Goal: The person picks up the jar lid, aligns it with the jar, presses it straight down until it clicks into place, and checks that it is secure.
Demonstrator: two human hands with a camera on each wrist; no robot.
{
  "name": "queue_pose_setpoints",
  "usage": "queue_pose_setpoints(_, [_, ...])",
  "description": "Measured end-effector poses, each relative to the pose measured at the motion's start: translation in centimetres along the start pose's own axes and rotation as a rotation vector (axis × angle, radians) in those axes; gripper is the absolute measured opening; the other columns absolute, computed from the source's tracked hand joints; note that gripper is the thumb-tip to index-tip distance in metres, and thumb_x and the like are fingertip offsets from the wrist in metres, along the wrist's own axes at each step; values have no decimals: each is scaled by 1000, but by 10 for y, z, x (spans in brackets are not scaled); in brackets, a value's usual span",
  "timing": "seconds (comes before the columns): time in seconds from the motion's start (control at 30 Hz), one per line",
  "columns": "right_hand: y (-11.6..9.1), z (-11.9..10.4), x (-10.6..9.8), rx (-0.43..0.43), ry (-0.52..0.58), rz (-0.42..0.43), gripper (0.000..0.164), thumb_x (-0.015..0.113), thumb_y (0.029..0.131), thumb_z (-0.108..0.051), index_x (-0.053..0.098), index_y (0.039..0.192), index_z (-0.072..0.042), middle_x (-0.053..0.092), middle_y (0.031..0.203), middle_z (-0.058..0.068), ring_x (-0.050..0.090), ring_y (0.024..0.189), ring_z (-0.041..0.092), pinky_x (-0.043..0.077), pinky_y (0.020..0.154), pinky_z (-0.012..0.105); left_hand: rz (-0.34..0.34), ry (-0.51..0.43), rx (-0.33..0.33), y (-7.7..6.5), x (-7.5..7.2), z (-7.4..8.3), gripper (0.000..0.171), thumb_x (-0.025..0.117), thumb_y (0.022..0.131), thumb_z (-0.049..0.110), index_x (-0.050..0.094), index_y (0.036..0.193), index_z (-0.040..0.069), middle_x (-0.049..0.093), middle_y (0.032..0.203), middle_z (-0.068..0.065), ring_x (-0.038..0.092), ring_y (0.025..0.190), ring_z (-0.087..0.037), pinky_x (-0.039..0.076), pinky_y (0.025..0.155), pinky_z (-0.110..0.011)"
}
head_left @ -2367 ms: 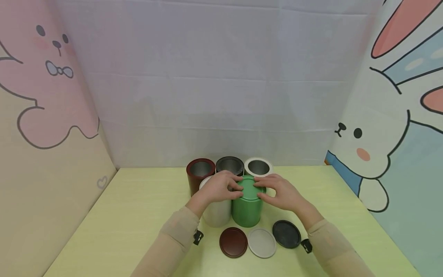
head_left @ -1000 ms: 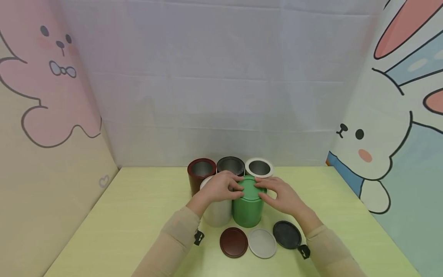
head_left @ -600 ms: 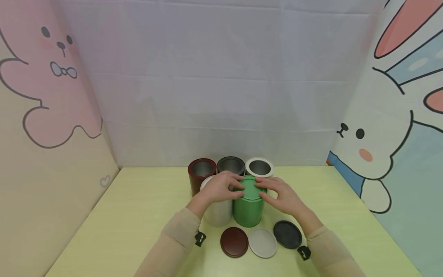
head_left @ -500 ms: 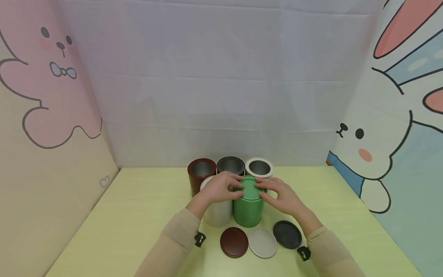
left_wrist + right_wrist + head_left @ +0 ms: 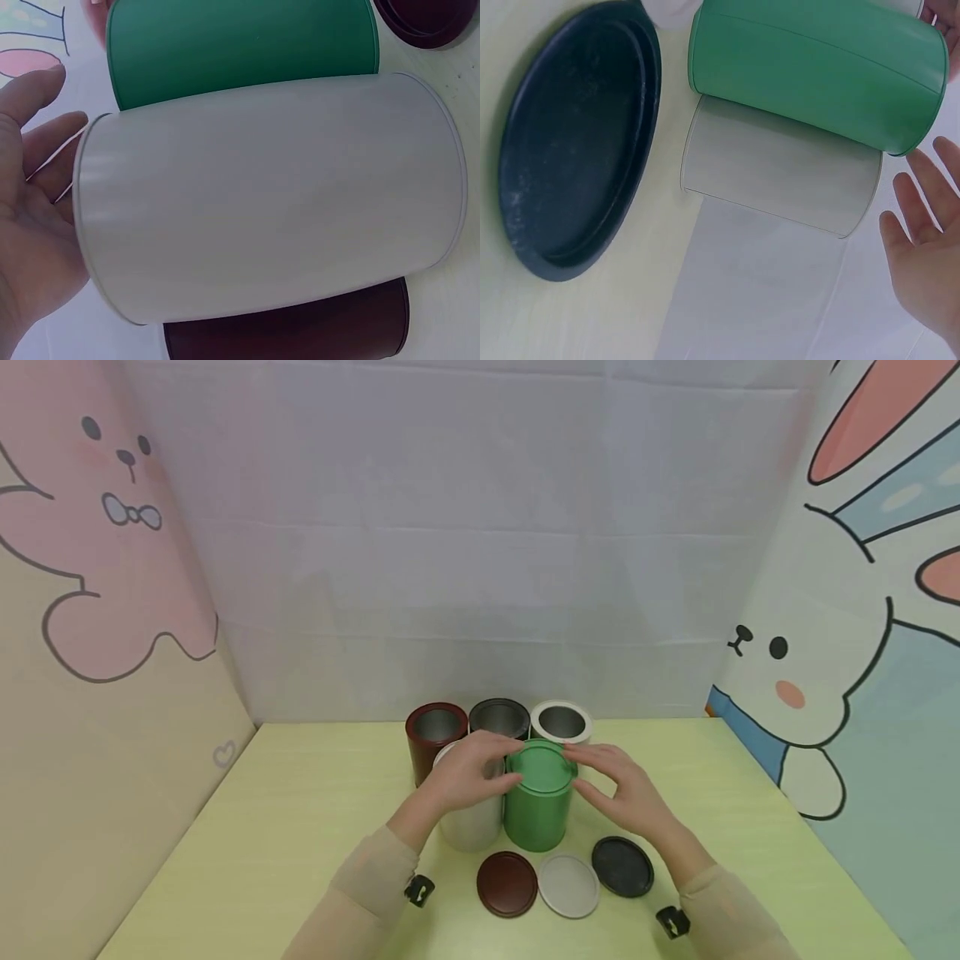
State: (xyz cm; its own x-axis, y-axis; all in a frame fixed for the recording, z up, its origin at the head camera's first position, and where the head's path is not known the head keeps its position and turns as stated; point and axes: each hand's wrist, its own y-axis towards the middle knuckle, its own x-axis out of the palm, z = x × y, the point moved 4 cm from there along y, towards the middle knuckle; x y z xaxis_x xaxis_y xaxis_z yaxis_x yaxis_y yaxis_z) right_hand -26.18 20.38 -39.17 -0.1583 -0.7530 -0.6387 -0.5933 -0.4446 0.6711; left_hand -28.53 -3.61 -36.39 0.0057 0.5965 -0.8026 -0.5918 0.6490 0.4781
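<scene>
A green canister (image 5: 537, 820) stands upright at the front of a cluster of canisters, with a green lid (image 5: 543, 767) on its top. My left hand (image 5: 463, 774) is at the lid's left edge, over the white canister (image 5: 471, 825) beside it; that canister's top is mostly hidden. On the other side, my right hand (image 5: 624, 789) is spread at the lid's right edge. Both hands have relaxed, parted fingers and grip nothing. In the right wrist view, the right fingertips (image 5: 915, 154) are right by the green canister's top end.
Behind stand a dark red canister (image 5: 424, 758), a black canister (image 5: 499, 703) and another white canister (image 5: 537, 717), all open-topped. Nearer me on the table (image 5: 300, 835) lie a dark red lid (image 5: 507, 884), a white lid (image 5: 568, 886) and a black lid (image 5: 622, 867).
Both hands stayed on the green lid until half a second ago; now they have drawn apart to its edges, left hand leftward, right hand rightward. Canisters and loose lids have not moved.
</scene>
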Motion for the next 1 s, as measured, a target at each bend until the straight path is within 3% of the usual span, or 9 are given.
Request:
queue_pose_setpoints(0.3, [-14, -11, -2, 19, 8, -30, 55, 77, 82, -4, 60, 134, -2, 60, 135, 6, 51, 125, 21, 37, 105, 25, 55, -58, -4, -22, -8, 9, 55, 80, 84, 20, 62, 131, -1, 66, 127, -9, 61, 117, -24, 47, 100, -38])
queue_pose_setpoints(0.57, [-26, -21, 0, -19, -22, -23, 58, 79, 81, -8, 59, 136, -7, 59, 133, 7, 51, 123, 21, 37, 103, 22, 71, -78, -63, -47, -14, 17, 64, 84, 80, 20, 59, 136, 3, 62, 133, -9, 55, 124, -27, 44, 103, -42])
queue_pose_setpoints(0.83, [-34, -31, 1, -27, 5, -17, 56, 79, 81, -9, 60, 134, -7, 57, 132, 7, 50, 123, 21, 36, 103, 19, 191, -44, -2, -75, -23, 20, 66, 87, 75, 21, 61, 133, 2, 63, 128, -8, 55, 120, -26, 47, 99, -43])
queue_pose_setpoints(1.0, [-38, -36, 7, -32, 29, -25, 57, 79, 81, -10, 59, 135, -7, 57, 132, 7, 51, 122, 21, 37, 103, 18, 186, -54, -21, -97, -24, 18, 67, 86, 76, 20, 59, 135, 4, 62, 130, -6, 54, 121, -26, 47, 98, -44])
